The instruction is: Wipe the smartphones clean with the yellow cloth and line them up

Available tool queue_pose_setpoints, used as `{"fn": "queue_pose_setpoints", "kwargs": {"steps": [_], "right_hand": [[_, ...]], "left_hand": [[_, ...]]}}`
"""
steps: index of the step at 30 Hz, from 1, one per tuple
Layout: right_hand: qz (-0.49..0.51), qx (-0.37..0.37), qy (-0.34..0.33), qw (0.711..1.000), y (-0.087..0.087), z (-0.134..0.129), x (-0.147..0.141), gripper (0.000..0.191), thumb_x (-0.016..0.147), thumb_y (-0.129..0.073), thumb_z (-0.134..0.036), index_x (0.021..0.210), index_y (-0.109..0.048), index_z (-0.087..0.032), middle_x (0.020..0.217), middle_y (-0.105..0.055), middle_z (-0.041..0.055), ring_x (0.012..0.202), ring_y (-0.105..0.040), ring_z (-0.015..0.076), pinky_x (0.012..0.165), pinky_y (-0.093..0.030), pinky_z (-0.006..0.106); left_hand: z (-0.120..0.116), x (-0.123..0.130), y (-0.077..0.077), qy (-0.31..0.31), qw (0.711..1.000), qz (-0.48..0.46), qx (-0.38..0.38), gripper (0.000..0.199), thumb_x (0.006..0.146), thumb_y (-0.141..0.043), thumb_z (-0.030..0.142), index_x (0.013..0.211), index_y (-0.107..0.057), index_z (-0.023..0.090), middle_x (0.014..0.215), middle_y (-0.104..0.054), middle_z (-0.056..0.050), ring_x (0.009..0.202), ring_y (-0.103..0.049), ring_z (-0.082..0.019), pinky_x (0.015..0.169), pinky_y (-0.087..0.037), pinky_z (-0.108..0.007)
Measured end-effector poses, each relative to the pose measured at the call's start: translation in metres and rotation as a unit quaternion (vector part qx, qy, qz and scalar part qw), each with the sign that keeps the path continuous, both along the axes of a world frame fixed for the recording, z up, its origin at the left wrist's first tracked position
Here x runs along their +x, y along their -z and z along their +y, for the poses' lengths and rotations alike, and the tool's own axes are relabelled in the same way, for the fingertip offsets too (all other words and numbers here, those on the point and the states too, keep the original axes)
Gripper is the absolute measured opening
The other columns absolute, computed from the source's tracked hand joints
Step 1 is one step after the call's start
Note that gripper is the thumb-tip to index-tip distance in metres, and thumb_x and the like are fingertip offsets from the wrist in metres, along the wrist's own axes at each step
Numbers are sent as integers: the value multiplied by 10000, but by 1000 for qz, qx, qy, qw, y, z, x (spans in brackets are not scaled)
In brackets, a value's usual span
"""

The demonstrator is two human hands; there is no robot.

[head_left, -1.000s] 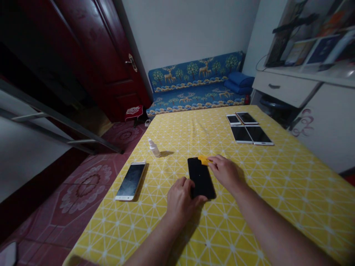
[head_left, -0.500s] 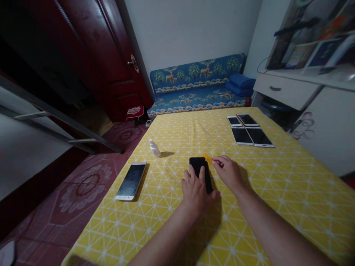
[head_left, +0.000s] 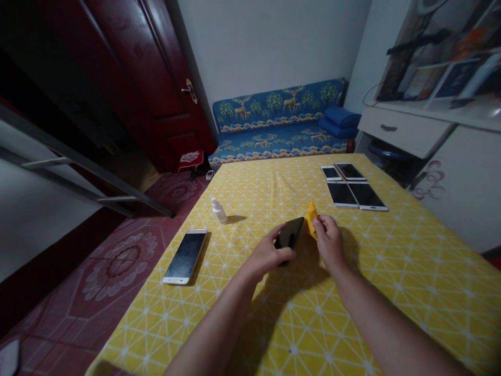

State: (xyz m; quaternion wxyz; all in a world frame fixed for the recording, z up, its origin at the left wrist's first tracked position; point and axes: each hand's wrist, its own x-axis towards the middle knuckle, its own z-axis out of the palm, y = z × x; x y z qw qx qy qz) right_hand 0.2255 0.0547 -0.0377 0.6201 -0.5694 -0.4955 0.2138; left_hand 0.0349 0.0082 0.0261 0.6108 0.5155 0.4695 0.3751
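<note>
My left hand (head_left: 269, 251) is shut on a black smartphone (head_left: 290, 234), holding it tilted above the yellow tablecloth (head_left: 250, 193). My right hand (head_left: 331, 243) pinches a yellow plastic squeegee-like piece (head_left: 311, 219) between its fingers, just right of the phone. The piece stands upright and does not visibly touch the phone. The nearest thing on the cloth is a white dropper bottle (head_left: 218, 210), to the upper left of my hands. A white-framed smartphone (head_left: 185, 257) lies face up to their left.
Several smartphones (head_left: 354, 187) lie face up at the cloth's far right. Beyond the table are a blue patterned bench seat (head_left: 279, 138) and folded blue cushions (head_left: 340, 122). A dark red door (head_left: 156, 94) stands at left, a white drawer unit (head_left: 403, 130) at right.
The black phone has been lifted off the cloth and tilted in my left hand. My right hand has picked up the yellow piece and raised it upright.
</note>
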Motion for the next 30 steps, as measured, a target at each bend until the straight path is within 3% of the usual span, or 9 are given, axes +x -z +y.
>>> {"fn": "queue_pose_setpoints", "kwargs": {"steps": [2, 5, 7, 9, 15, 19, 25, 30], "right_hand": [[13, 12, 34, 999, 1, 1, 1, 291, 839, -546, -502, 868, -600, -218, 825, -659, 50, 758, -616, 213, 700, -497, 348], [34, 21, 43, 998, 5, 3, 2, 316, 841, -570, -513, 923, -603, -210, 892, -670, 60, 827, -627, 222, 760, -508, 367], [54, 25, 29, 998, 6, 3, 2, 330, 845, -584, -512, 979, -602, -212, 943, -684, 70, 868, -645, 230, 787, -520, 380], [64, 28, 11, 998, 5, 1, 0, 339, 861, -581, -499, 1039, -606, -212, 1001, -698, 86, 905, -660, 238, 805, -532, 391], [-61, 59, -24, 996, -8, -12, -13, 324, 930, -534, -404, 1163, -650, -212, 1077, -723, 102, 975, -684, 249, 865, -542, 414], [-181, 95, -68, 976, -13, -19, -20, 301, 961, -506, -311, 1209, -668, -254, 1114, -698, 82, 1049, -664, 234, 915, -524, 384], [-262, 88, -102, 956, -15, -26, -28, 341, 990, -474, -271, 1274, -663, -268, 950, -630, 57, 857, -651, 198, 750, -526, 328], [-330, 117, -129, 928, -23, -33, -32, 348, 973, -501, -208, 1250, -687, -308, 905, -635, 42, 824, -615, 191, 750, -498, 349]], "left_hand": [[7, -3, 3, 36, 981, -171, -82, 787, 638, -693, 309, 1400, -538, 187, 1176, -671, -125, 1019, -617, -300, 834, -439, -363], [10, -1, 14, 78, 898, -401, -162, 716, 679, -615, 342, 1343, -567, 80, 1245, -656, -202, 1094, -625, -329, 792, -442, -344], [9, 3, 23, 83, 854, -478, -191, 683, 690, -594, 304, 1324, -573, 51, 1284, -642, -217, 1174, -602, -343, 859, -439, -363], [7, 6, 30, 82, 832, -507, -211, 668, 724, -581, 302, 1339, -560, 44, 1314, -632, -215, 1235, -573, -355, 956, -411, -402], [4, 12, 39, 60, 814, -527, -235, 607, 907, -511, 487, 1318, -592, 48, 1286, -657, -218, 1327, -502, -363, 1110, -303, -507], [6, 15, 40, 26, 805, -540, -246, 447, 951, -477, 408, 1162, -693, 78, 1131, -736, -179, 1257, -571, -334, 1109, -322, -519], [8, 17, 37, -18, 807, -524, -272, 358, 935, -493, 339, 955, -742, 82, 898, -767, -156, 1081, -662, -341, 1040, -400, -536], [9, 18, 36, -48, 811, -514, -275, 276, 891, -532, 272, 912, -734, 86, 847, -754, -122, 958, -694, -278, 1012, -454, -438]]}}
